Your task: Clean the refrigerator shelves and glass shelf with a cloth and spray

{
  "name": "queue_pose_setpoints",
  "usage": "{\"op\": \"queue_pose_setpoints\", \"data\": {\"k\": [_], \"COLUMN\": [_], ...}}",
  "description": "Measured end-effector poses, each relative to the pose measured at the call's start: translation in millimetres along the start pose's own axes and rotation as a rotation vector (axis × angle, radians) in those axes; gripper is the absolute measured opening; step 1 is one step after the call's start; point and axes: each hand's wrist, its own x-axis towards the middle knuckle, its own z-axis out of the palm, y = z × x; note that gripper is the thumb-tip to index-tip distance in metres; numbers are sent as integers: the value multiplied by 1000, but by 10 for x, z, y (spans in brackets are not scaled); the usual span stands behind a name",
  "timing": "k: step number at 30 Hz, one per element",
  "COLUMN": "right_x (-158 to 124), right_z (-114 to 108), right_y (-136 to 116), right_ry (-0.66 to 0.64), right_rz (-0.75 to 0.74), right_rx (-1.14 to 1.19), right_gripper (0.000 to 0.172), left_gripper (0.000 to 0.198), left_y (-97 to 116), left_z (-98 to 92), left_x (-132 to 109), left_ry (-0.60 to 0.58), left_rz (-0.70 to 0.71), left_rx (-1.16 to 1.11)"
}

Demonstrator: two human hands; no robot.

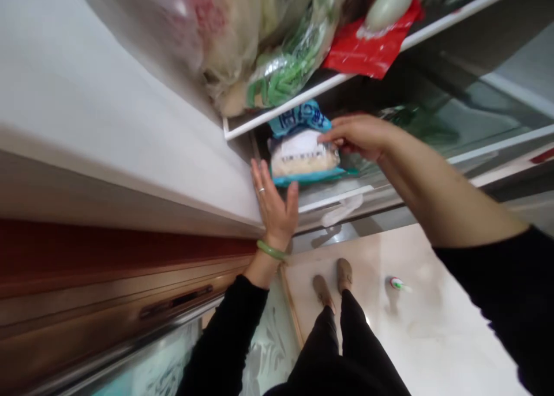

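Note:
A blue and clear food package (303, 153) with pale contents and a white label lies on a lower refrigerator shelf. My right hand (357, 135) pinches its right side between thumb and fingers. My left hand (276, 204), with a ring and a green bangle on the wrist, is open at the package's lower left corner. Its fingers stretch up along the refrigerator's inner wall, the thumb apart. Whether the left hand touches the package I cannot tell.
On the shelf above sit a bag of green vegetables (283, 78), a red packet (367, 49) and a pale green egg (390, 4). White shelf edges (289, 108) cross over the package. A red-and-white item (396, 283) is on the floor beyond my feet.

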Motion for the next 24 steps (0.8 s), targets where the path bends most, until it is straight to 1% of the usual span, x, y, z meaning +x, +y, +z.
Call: {"op": "queue_pose_setpoints", "data": {"k": [1, 2, 4, 5, 7, 10, 12, 14, 16, 18, 19, 21, 24], "right_x": [-146, -277, -479, -552, -654, -752, -806, -853, -894, -930, -948, -990, -1074], "right_z": [-60, -112, -178, -188, -163, -67, -8, 24, 30, 21, 15, 3, -4], "right_y": [89, 176, 314, 356, 390, 372, 355, 350, 361, 390, 411, 462, 537], "right_ry": [-30, -56, -73, -68, -44, 34, 73, 90, 108, 133, 139, 135, 98], "right_rz": [11, 7, -54, -91, -145, -211, -247, -276, -316, -355, -365, -373, -386], "right_rx": [39, 90, 194, 226, 243, 250, 267, 259, 222, 199, 202, 245, 380], "right_gripper": [20, 19, 27, 30, 32, 33, 33, 31, 29, 29, 31, 37, 49], "left_gripper": [81, 83, 81, 75, 58, 34, 28, 26, 26, 26, 27, 31, 34], "left_y": [-5, -9, -3, 7, 43, 114, 154, 179, 190, 198, 203, 220, 272], "left_z": [-8, -17, -34, -39, -39, -20, -5, 1, -8, -40, -65, -124, -209], "left_x": [14, 35, 92, 125, 182, 216, 210, 200, 197, 194, 189, 163, 73], "left_ry": [-1, -16, -77, -110, -145, -140, -131, -120, -108, -123, -135, -151, -158], "left_rz": [-33, -78, -187, -242, -338, -499, -589, -628, -616, -550, -489, -320, -60], "left_rx": [-62, -133, -298, -386, -539, -691, -755, -803, -808, -797, -788, -762, -676]}}
